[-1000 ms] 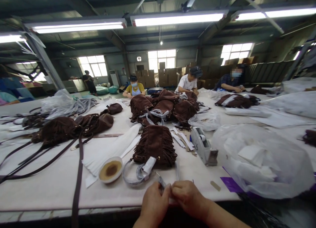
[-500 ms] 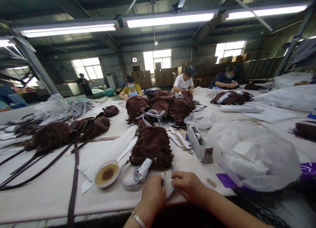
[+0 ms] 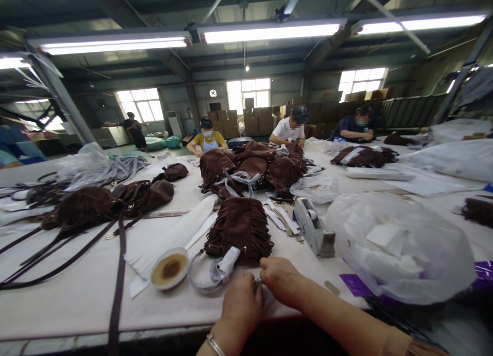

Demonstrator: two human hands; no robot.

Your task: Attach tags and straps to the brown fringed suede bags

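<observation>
My left hand [image 3: 243,300] is closed at the table's front edge, with a bracelet on the wrist. Beside it, my right hand [image 3: 283,279] is also closed, its fingertips nearly meeting the left hand's. Between them shows a small bit of metal and thin pale wrapping; the fingers hide most of it, so I cannot tell its kind. Just beyond the hands lies a dark brown fringed bag [image 3: 239,227]. A coiled strap [image 3: 204,276] in clear wrapping, bound with white paper, rests at the bag's near left corner.
Left of the bag stands a dish of brownish paste [image 3: 169,268] by white paper sheets [image 3: 177,232]. A tape dispenser [image 3: 314,227] and a big plastic bag [image 3: 400,248] are on the right. More brown bags [image 3: 250,166] are heaped behind; co-workers sit across the table.
My right hand has moved left and slightly away from me, closing the gap to my left hand. The pale wrapping between them is now more hidden. The view has shifted slightly.
</observation>
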